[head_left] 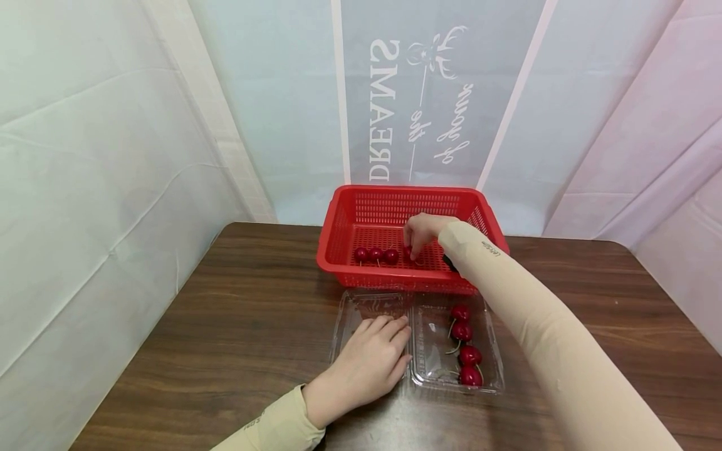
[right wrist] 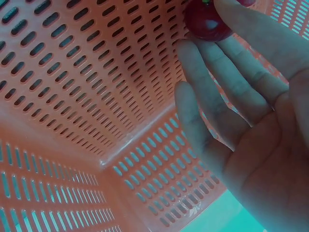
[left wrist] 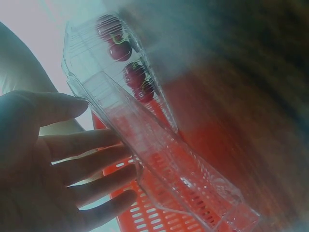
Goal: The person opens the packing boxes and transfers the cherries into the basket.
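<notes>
Inside red basket (head_left: 395, 277), cherry (right wrist: 207, 21) pinched between right thumb and fingers (right wrist: 205, 89), left fingers (left wrist: 82, 144) straight against clear container (head_left: 431, 344).

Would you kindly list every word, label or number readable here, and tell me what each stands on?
"DREAMS": large white capitals, sideways, on the hanging cloth.
"the": white script on the same cloth.
"of home": white script on the same cloth; a likely reading, not certain.
Right sleeve: dark lettering, too small to read surely.
Left sleeve: dark lettering, too small to read.
</notes>
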The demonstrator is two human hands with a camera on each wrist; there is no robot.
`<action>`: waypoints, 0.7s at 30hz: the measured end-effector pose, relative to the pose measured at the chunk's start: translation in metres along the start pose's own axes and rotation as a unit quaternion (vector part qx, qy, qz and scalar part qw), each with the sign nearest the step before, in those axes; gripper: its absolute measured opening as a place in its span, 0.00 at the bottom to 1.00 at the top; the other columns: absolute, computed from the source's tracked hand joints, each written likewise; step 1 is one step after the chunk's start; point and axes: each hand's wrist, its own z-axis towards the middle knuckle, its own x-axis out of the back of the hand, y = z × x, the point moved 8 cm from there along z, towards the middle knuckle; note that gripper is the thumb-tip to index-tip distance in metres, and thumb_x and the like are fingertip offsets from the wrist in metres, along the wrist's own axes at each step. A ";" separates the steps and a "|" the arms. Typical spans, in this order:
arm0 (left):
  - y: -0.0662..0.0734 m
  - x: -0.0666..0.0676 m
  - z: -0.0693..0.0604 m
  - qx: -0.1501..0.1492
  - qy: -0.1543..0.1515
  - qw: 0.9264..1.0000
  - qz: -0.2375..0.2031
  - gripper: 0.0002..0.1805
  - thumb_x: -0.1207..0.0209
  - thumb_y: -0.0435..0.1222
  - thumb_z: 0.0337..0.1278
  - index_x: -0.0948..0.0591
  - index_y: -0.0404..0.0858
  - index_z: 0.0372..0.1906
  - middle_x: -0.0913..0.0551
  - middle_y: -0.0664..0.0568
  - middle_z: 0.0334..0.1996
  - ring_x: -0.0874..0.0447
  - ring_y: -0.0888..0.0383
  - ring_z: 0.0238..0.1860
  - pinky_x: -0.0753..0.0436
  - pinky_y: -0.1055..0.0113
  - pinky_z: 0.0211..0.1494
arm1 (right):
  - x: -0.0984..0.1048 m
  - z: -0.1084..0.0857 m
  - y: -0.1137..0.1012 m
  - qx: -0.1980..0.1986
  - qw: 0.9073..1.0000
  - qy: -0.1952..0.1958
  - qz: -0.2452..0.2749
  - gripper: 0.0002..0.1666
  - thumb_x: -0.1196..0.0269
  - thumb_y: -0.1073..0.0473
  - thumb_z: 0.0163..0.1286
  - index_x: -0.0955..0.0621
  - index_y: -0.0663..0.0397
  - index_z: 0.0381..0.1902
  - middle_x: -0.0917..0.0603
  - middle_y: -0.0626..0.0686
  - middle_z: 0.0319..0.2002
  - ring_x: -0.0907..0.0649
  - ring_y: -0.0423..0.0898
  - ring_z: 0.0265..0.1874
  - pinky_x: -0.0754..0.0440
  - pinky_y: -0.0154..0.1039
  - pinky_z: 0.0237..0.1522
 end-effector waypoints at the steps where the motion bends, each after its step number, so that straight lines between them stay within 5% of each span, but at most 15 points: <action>1: 0.000 0.000 0.000 0.000 0.000 1.000 0.000 0.21 0.44 0.48 0.60 0.19 0.39 0.52 0.20 0.50 0.56 0.23 0.55 0.53 0.24 0.61 0.52 | -0.001 0.000 0.001 -0.003 1.000 0.000 -0.001 0.19 0.26 0.56 0.51 0.16 0.50 0.42 0.17 0.52 0.42 0.21 0.49 0.42 0.20 0.46 0.47; 21: 0.000 0.000 0.001 0.002 -0.004 1.000 0.001 0.21 0.45 0.48 0.60 0.19 0.39 0.52 0.20 0.50 0.56 0.24 0.56 0.54 0.25 0.62 0.53 | -0.002 -0.004 -0.015 0.044 0.996 -0.009 -0.071 0.19 0.28 0.54 0.53 0.16 0.50 0.44 0.17 0.51 0.44 0.21 0.46 0.40 0.21 0.41 0.42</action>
